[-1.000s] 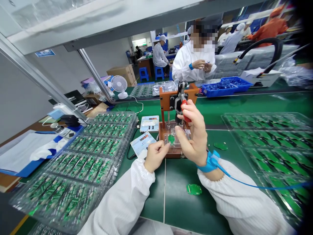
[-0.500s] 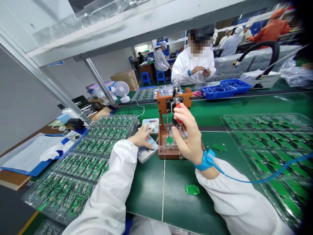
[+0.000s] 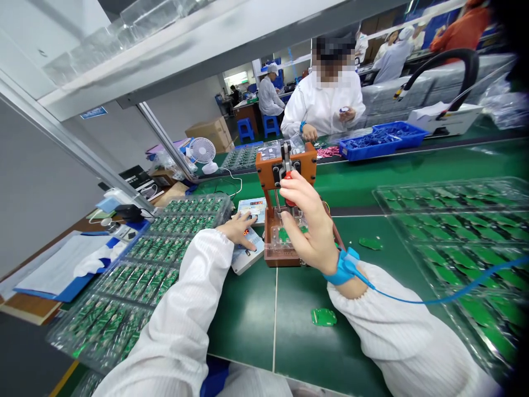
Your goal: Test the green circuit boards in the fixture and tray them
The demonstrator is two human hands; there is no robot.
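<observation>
My right hand (image 3: pixel 309 226) has its fingers curled over the red handle (image 3: pixel 288 190) of a toggle clamp on an orange and brown test fixture (image 3: pixel 285 255). Its thumb stands apart, lower down. In the fixture's clear bed a green circuit board (image 3: pixel 284 235) is partly hidden by that hand. My left hand (image 3: pixel 237 229) lies with spread fingers over two small meter boxes, touching the rear box (image 3: pixel 258 212) and the front box (image 3: pixel 248 258); both have lit red digits. One loose green board (image 3: pixel 323 317) lies in front of the fixture, another board (image 3: pixel 371 243) to its right.
A clear tray of populated boards (image 3: pixel 140 264) stands at left, and another tray of green boards (image 3: pixel 446 242) at right. Across the bench sit a white fan (image 3: pixel 202 151), blue bins (image 3: pixel 372 144) and a co-worker (image 3: pixel 322 105). A blue wrist cord (image 3: pixel 446 300) trails right from my right wrist.
My view has shifted slightly. Both hands keep their places on the clamp handle and the boxes. The co-worker's one hand has lowered to the bench. The rear box's digits look different.
</observation>
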